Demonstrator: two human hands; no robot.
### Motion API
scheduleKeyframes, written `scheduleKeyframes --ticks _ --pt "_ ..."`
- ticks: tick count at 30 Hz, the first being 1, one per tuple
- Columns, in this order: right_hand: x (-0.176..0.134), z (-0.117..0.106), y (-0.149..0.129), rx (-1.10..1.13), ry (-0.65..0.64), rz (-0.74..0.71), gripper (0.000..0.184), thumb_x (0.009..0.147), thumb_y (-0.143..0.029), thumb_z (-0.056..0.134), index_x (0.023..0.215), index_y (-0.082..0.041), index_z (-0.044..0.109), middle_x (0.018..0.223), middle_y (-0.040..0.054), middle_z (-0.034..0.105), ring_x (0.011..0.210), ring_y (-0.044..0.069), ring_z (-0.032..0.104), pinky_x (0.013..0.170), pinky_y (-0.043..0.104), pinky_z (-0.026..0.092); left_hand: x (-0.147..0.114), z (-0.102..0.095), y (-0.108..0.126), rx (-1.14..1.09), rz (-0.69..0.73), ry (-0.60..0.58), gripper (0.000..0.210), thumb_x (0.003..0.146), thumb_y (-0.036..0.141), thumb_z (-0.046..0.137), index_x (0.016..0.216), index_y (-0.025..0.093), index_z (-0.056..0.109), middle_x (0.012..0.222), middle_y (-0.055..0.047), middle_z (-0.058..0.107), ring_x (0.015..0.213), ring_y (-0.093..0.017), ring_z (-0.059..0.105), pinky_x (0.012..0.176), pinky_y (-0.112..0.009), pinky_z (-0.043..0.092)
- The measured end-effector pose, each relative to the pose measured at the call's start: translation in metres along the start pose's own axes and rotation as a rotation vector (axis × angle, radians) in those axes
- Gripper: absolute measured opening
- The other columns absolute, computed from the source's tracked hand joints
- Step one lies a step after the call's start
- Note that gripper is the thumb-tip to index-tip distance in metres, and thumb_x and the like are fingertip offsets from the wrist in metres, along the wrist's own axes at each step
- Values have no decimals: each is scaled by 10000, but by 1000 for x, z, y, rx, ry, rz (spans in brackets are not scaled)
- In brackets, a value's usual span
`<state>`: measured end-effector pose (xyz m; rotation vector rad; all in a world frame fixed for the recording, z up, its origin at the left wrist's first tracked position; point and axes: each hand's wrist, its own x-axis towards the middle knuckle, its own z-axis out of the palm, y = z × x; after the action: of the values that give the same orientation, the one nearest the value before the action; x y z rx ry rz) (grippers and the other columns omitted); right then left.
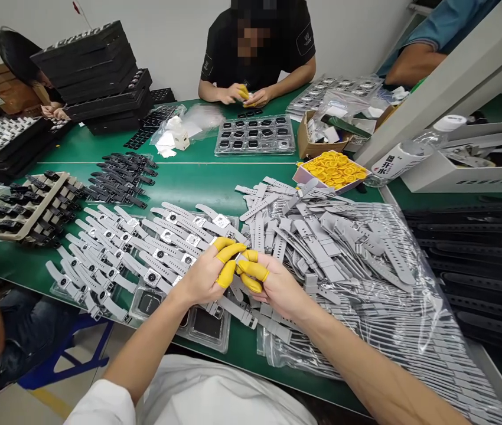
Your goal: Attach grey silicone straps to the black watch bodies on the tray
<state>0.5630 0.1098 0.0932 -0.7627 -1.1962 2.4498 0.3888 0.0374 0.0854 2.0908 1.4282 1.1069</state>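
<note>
My left hand [202,274] and my right hand [275,286] meet above the near side of the table. Both wear yellow finger cots, and their fingertips pinch a small silvery-grey piece [239,257]. The fingers hide most of it, so its kind is unclear. Left of my hands lie rows of watches with grey straps [160,255], their round sensor backs facing up. A big loose heap of grey watch straps [317,242] spreads to the right. Below my left wrist, a clear plastic tray [219,339] holds dark square watch bodies.
Plastic-wrapped straps [393,330] cover the table's right side. Beyond them stand a box of yellow finger cots [333,171], a tilted water bottle [404,156] and a slanting white post [432,77]. Black straps [120,177] and a beige rack [41,206] lie left. A co-worker [257,59] sits opposite.
</note>
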Motion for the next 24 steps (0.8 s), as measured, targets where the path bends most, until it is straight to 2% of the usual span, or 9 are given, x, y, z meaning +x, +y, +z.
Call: scheduleKeyframes --ticks 4,10,13,15,17,20,22,24 --pt "-6 -1 -4 -55 9 -53 405 830 -559 751 808 -215 538 496 -86 451 418 69 296 405 208 247 4 -9 7 -91 32 -1 474 1051 289 430 1518 213 455 1297 -142 564 1221 -266 586 1059 -430 537" --pt "-16 0 -13 -92 -64 -72 426 846 -581 749 816 -207 545 506 -81 443 422 72 312 404 217 248 14 -23 24 87 153 -83 572 987 131 385 1554 212 378 1274 -152 549 1162 -264 597 1000 -448 575" --pt "-24 2 -18 -189 -96 -125 431 898 -626 668 907 -211 553 543 -63 493 435 93 365 414 232 300 15 -30 39 137 163 -83 565 997 138 383 1558 198 357 1287 -163 572 1169 -262 618 982 -423 591" --pt "-29 2 -22 -369 -62 -225 422 936 -627 609 1004 -212 574 591 -46 530 469 117 421 453 255 361 13 -41 50 223 81 -119 567 1015 170 407 1575 196 324 1347 -173 587 1205 -275 629 996 -424 587" --pt "-34 1 -26 -675 -9 -352 375 977 -572 562 1063 -209 606 654 -17 575 530 142 481 524 283 403 10 -59 57 313 -74 -196 581 1022 190 435 1588 227 310 1345 -137 638 1137 -258 677 955 -395 598" --pt "-33 -2 -30 -1199 45 -464 297 1024 -427 467 1001 -196 651 744 37 639 609 177 542 592 313 385 3 -97 54 413 -280 -314 500 1012 181 466 1508 241 454 1193 -67 733 965 -216 717 857 -331 593" --pt "-31 -2 -29 -1460 41 -460 293 1024 -345 425 932 -189 656 798 66 658 653 200 576 596 319 359 -4 -120 45 521 -281 -378 339 1010 167 454 1293 208 636 1126 -71 744 996 -229 696 895 -351 562" --pt "-30 0 -25 -1623 0 -422 278 1015 -280 417 892 -189 650 856 83 668 698 212 608 588 315 337 -14 -135 36 616 -270 -432 303 1020 160 424 1153 195 694 1099 -86 740 1027 -247 668 940 -395 527"
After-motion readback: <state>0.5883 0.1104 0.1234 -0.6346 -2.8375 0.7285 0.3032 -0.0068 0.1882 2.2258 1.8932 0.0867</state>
